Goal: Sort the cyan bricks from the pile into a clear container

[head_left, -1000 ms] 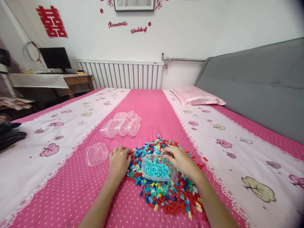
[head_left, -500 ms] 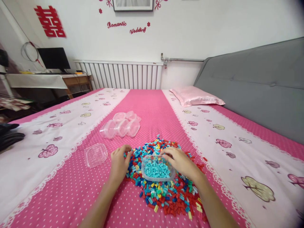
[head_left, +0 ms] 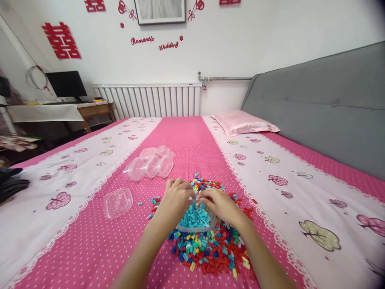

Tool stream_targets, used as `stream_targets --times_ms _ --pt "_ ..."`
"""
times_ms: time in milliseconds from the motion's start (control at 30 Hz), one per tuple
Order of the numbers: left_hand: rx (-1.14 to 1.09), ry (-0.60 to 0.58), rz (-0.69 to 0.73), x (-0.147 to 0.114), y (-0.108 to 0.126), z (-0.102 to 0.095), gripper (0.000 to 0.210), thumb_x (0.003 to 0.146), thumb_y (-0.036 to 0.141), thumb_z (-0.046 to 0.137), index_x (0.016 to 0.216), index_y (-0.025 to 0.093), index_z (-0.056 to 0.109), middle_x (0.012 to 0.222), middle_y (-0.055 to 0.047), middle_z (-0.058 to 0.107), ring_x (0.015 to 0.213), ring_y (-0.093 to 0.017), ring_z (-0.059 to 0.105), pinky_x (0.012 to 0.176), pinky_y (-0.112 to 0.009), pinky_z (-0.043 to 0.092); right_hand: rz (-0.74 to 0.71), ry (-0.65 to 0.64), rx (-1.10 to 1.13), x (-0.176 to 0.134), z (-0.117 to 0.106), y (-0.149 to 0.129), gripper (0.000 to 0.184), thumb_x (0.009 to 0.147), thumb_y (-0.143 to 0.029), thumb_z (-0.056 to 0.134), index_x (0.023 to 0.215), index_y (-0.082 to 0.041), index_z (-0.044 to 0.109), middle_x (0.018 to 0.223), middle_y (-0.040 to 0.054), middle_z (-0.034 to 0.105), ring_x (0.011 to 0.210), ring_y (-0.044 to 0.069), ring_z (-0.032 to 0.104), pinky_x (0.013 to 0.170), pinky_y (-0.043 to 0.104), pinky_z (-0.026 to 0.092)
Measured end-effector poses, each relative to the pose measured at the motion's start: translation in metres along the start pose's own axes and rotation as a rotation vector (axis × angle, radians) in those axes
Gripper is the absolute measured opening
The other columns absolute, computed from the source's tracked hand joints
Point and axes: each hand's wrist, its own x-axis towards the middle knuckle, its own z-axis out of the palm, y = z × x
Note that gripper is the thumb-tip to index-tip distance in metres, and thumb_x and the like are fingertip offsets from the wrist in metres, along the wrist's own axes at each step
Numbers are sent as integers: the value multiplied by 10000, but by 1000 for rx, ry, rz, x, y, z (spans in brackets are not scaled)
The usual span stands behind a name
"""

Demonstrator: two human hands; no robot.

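- Head view: the left hand (head_left: 174,198) and right hand (head_left: 219,204) met, fingers curled, over a clear tub (head_left: 195,218) of light-blue bricks; whether either pinched a brick could not be told.
- The tub sat in a pile of mixed bricks (head_left: 210,249) on the bed (head_left: 90,241).
- Risk: the soft bedding could tilt the tub under a pressing wrist, spilling sorted bricks back into the pile.
- Surroundings: 1 lid (head_left: 118,202), spare tubs (head_left: 148,166), a pillow (head_left: 243,122), a radiator (head_left: 150,100).
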Motion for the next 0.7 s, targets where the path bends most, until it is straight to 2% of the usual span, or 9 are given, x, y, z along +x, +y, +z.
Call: stream_targets --times_ms 100,200,333,500,700 --pt "192 -35 -35 5 10 5 155 814 94 749 753 235 768 1051 -79 723 1019 -312 604 958 -524 378 3 -1 -22 1 0 3 194 974 -270 560 1003 -236 749 1009 40 750 1001 198 666 894 277 446" --pt "295 -35 -48 4 17 12 174 836 111 739 712 229 766 1049 -80 720 1030 -312 605 1002 -570 365 13 -19 -52 3 -1 4 191 972 -252 564 1003 -233 751 1036 45 747 1032 201 658 907 277 431" --pt "329 -31 2 4 22 20 168 868 141 726 731 228 770 1032 -59 726 1047 -305 618 1050 -603 347 6 -42 -59 3 -4 -1 191 969 -237 565 1015 -230 750 1023 46 745 998 200 659 877 272 427" --pt "325 -31 1 4 18 29 188 876 161 734 704 232 760 970 -39 737 1026 -289 642 1071 -616 338 7 -46 -75 4 -4 -5 199 981 -239 554 999 -223 751 1010 52 733 995 204 650 890 282 417" --pt "291 -4 -21 -3 13 27 165 853 184 770 706 260 768 963 -12 748 1013 -282 646 1108 -624 279 -14 -40 -53 6 0 -2 192 985 -255 557 976 -219 746 980 42 723 958 193 643 849 277 422"
